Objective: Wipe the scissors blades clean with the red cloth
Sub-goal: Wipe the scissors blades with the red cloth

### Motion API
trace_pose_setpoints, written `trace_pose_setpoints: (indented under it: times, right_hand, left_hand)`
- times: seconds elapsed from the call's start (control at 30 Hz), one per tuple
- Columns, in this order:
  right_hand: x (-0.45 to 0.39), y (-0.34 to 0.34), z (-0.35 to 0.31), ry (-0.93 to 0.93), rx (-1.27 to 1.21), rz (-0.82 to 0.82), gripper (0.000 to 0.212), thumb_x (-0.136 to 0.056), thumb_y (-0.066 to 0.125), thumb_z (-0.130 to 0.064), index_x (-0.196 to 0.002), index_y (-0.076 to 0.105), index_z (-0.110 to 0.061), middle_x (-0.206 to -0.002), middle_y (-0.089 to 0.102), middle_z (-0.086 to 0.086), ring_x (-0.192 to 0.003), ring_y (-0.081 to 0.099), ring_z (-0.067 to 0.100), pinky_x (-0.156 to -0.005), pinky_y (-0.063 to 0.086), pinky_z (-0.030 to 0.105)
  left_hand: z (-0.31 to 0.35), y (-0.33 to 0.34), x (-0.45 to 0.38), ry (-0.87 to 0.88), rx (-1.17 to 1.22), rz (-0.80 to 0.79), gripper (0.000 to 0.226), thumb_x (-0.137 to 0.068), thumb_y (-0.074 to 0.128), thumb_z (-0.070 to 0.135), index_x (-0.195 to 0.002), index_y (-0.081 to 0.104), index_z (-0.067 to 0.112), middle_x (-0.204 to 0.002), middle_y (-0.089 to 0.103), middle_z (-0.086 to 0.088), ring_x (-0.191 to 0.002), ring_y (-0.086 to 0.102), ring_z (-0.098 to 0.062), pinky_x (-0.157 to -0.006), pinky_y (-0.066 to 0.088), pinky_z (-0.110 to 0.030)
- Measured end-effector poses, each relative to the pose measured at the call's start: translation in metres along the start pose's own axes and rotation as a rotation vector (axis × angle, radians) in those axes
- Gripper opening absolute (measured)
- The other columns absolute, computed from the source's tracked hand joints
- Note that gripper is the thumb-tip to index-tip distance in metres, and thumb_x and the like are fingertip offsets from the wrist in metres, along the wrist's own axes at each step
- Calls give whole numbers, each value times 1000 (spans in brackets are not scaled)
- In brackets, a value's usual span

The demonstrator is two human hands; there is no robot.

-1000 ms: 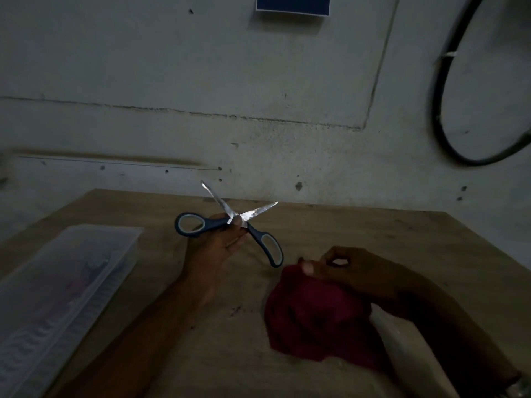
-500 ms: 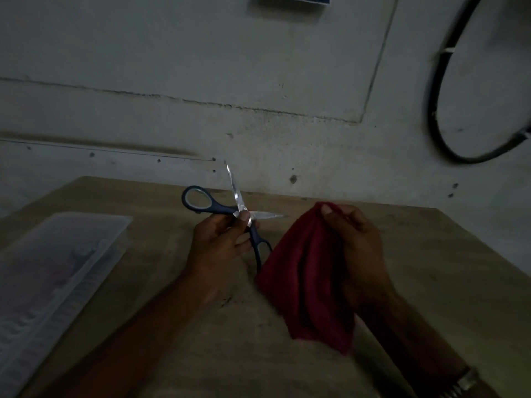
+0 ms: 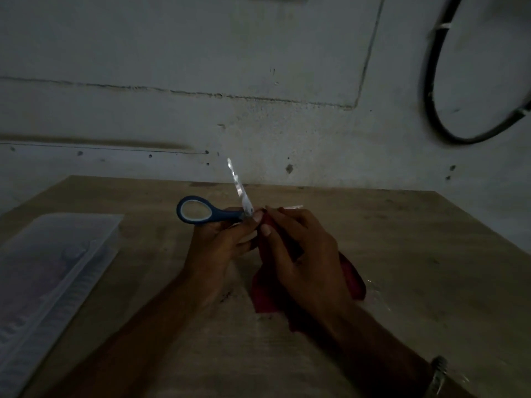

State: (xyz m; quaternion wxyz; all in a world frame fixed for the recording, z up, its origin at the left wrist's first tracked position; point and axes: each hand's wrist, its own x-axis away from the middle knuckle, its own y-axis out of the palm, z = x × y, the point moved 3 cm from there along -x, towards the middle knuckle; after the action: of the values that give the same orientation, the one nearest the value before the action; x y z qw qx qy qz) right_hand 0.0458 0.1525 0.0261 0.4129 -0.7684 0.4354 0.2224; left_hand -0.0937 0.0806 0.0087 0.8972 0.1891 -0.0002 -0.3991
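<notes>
Scissors (image 3: 227, 209) sit up at the centre of the view, held above the wooden table (image 3: 402, 254), blades splayed wide: one blade points to about eleven o'clock, the other runs out toward three o'clock with only its bright tip peeking past the fingers. The left hand (image 3: 221, 242) has its fingers and thumb curled round the blue handle close to the pivot, the big finger loop sticking out at nine o'clock. The right hand (image 3: 298, 251) pinches the red cloth (image 3: 352, 278) round that three o'clock blade, thumb on the near side, fingers folded over the far side, and the rest of the cloth trails down toward five o'clock. My read: the wipe on this blade is just getting going. To do it well, keep the fabric thick between skin and edge, squeeze on the flat faces and not the cutting edge, and draw from the pivot out to the tip, away from the other hand, which should lock the handle so the blades don't swing shut. Then repeat on the upright blade. Light is dim here. A clear plastic box (image 3: 51, 271) lies at eight o'clock on the table; behind is a scuffed pale wall (image 3: 201, 67), with a black cable (image 3: 431, 90) looping at two o'clock.
</notes>
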Motion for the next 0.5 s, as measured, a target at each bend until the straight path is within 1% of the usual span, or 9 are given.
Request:
trace_pose_setpoints:
  times: [0.07, 0.13, 0.2, 0.27, 0.37, 0.43, 0.5]
  right_hand:
    - [1, 1, -1, -25, 22, -27, 30, -107, 59, -25, -135, 70, -24, -121, 64, -11, -111, 60, -3, -90, 51, 14]
    - [0, 1, 2, -46, 61, -30, 31, -106, 59, -22, -134, 70, -20, -122, 66, -7, -110, 61, 1, -90, 53, 19]
    - [-3, -2, 6, -42, 55, 26, 29, -101, 64, -18, -128, 75, -17, -115, 71, -5, -103, 67, 5, -86, 58, 28]
    - [-5, -7, 11, 32, -12, 110, 21, -97, 71, -16, -117, 79, -18, -104, 75, -7, -96, 71, 4, -83, 61, 33]
    - [-5, -10, 13, 201, -109, 157, 13, -93, 80, -21, -106, 81, -23, -95, 78, -15, -91, 74, -1, -84, 62, 29]
    - [-6, -11, 15, 256, -141, 175, 11, -90, 82, -24, -101, 81, -23, -90, 79, -16, -87, 75, -2, -83, 63, 27]
    - [-8, -12, 15, 283, -175, 192, 9, -88, 84, -23, -98, 82, -22, -87, 79, -15, -84, 75, -1, -82, 63, 27]
  left_hand:
    - [0, -1, 0, -12, 1, -16, 26, -89, 71, 15, -113, 73, 6, -110, 79, -6, -106, 75, -20, -85, 61, -36]
    - [0, 0, 1, -20, -9, -40, 26, -90, 69, 18, -113, 73, 6, -111, 78, -5, -107, 74, -20, -86, 60, -37]
    - [0, 2, 2, -17, -10, -44, 29, -88, 71, 23, -111, 73, 7, -109, 79, -5, -105, 75, -20, -85, 60, -38]
    - [-1, 4, 2, -25, 6, -22, 32, -83, 73, 26, -109, 73, 7, -106, 80, -4, -103, 75, -20, -84, 60, -38]
    - [-4, 5, 3, -49, 13, -36, 35, -84, 72, 25, -110, 71, 2, -109, 78, -10, -107, 74, -24, -86, 60, -41]
    - [-5, 5, 3, -65, 16, -46, 41, -83, 72, 24, -115, 69, -1, -114, 76, -13, -110, 73, -26, -90, 59, -44]
    - [-5, 6, 3, -76, 36, -43, 41, -82, 72, 25, -113, 69, -1, -114, 77, -13, -108, 73, -25, -88, 60, -41]
